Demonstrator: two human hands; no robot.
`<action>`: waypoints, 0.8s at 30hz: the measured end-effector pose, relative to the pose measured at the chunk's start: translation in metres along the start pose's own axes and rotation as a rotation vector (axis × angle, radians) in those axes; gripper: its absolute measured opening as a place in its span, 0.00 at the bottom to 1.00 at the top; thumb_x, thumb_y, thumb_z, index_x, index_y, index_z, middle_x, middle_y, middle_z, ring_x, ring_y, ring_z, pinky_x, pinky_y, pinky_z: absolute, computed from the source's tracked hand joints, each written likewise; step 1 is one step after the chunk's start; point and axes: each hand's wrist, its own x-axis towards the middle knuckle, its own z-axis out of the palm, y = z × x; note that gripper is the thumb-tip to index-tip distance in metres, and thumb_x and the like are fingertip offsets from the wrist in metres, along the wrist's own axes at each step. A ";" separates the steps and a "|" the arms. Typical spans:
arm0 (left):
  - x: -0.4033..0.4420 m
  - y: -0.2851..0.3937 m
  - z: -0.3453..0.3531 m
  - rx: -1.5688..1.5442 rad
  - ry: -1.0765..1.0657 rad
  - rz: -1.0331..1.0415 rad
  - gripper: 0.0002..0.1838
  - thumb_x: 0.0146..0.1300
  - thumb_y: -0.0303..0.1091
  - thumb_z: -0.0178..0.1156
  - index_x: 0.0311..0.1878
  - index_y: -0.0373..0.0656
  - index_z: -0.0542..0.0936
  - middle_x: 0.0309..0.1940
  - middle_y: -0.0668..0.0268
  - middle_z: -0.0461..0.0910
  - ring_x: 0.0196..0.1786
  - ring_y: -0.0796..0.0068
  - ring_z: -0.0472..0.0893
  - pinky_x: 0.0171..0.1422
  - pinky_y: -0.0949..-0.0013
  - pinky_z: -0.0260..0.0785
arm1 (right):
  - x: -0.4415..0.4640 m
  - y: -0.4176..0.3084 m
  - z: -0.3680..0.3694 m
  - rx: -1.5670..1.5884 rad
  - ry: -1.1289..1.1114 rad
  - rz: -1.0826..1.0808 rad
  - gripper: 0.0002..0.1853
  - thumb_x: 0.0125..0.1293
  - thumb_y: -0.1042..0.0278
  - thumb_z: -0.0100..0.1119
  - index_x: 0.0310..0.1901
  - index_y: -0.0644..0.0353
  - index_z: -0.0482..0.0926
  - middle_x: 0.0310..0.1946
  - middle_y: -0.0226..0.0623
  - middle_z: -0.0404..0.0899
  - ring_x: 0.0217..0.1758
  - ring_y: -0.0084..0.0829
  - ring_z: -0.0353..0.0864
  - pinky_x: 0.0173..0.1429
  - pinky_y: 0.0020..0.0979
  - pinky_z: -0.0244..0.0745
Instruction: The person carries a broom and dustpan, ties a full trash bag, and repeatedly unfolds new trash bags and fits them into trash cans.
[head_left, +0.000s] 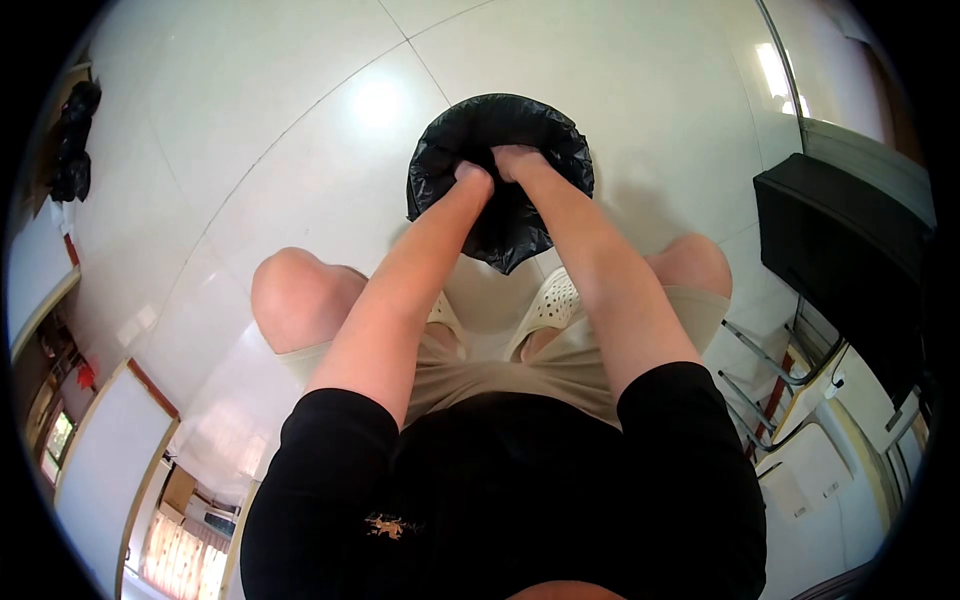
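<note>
A black plastic bag (560, 125), its mouth spread in a round, crinkled shape, stands on the floor between my feet. The bag hides whatever holds it in that shape. Both my hands reach down into its opening. My left hand (474, 177) is in at the near left part, with the wrist bent and the fingers lost in the dark interior. Slightly farther away, my right hand (514, 160) is also inside, close beside the left one. Its fingers are hidden too. I cannot make out anything held in either hand.
Pale glossy floor tiles (300, 170) surround the bag. On the right stands a black chair or stool (840, 240) with metal legs. Dark objects (75, 140) lie at the far left, above a white panel (115, 470). My perforated light clogs (550, 300) are just below the bag.
</note>
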 end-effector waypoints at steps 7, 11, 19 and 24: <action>-0.055 -0.012 -0.027 0.019 0.063 0.078 0.28 0.74 0.42 0.46 0.74 0.41 0.68 0.75 0.64 0.66 0.77 0.69 0.64 0.78 0.61 0.57 | -0.076 -0.026 -0.033 -0.315 -0.061 -0.066 0.19 0.64 0.63 0.59 0.55 0.56 0.84 0.59 0.42 0.81 0.65 0.42 0.79 0.67 0.49 0.71; -0.042 -0.030 -0.018 -0.045 0.269 0.148 0.23 0.74 0.39 0.47 0.68 0.44 0.75 0.69 0.62 0.74 0.71 0.65 0.73 0.70 0.60 0.68 | -0.143 -0.031 -0.034 -0.375 0.008 -0.174 0.17 0.66 0.58 0.59 0.52 0.54 0.86 0.51 0.42 0.84 0.58 0.44 0.82 0.64 0.50 0.71; -0.114 -0.037 -0.022 0.003 0.506 0.331 0.13 0.68 0.39 0.55 0.45 0.47 0.88 0.47 0.57 0.86 0.50 0.60 0.86 0.52 0.57 0.79 | -0.213 -0.021 -0.005 -0.139 0.488 -0.499 0.11 0.65 0.59 0.59 0.42 0.56 0.84 0.38 0.38 0.83 0.47 0.40 0.82 0.51 0.41 0.77; -0.197 -0.031 -0.018 -0.111 0.537 0.578 0.15 0.66 0.43 0.59 0.33 0.43 0.88 0.35 0.55 0.87 0.39 0.54 0.88 0.42 0.54 0.81 | -0.241 -0.008 -0.002 -0.062 0.469 -0.481 0.08 0.63 0.63 0.61 0.38 0.56 0.83 0.36 0.36 0.82 0.45 0.41 0.82 0.48 0.42 0.80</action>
